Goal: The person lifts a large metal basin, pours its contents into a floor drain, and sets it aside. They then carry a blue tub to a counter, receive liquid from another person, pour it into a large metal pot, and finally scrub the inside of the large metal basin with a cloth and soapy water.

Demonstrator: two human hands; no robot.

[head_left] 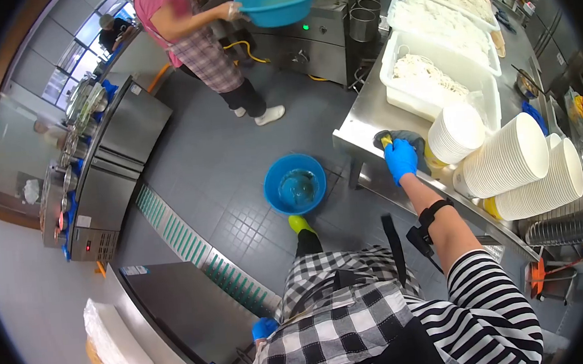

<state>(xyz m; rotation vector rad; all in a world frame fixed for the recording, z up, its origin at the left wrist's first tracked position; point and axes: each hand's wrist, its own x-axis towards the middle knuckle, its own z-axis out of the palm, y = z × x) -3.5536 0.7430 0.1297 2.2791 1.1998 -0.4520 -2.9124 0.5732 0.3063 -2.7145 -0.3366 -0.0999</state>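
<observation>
My right hand [401, 160], in a blue glove, presses a grey cloth [408, 137] with a yellow patch onto the corner of the steel counter [359, 125]. Its arm reaches out in a striped sleeve with a black wrist strap. My left hand [264, 328], also blue-gloved, hangs low by my checked apron, far from the counter; its fingers are too small to read. A stack of white bowls [455, 131] stands right beside the cloth.
A blue basin [295, 184] of water sits on the tiled floor below the counter corner. More bowl stacks [515, 157] and white tubs of noodles [434, 75] fill the counter. A co-worker [198, 45] holds another blue basin [277, 2]. Steel cabinets [119, 161] line the left.
</observation>
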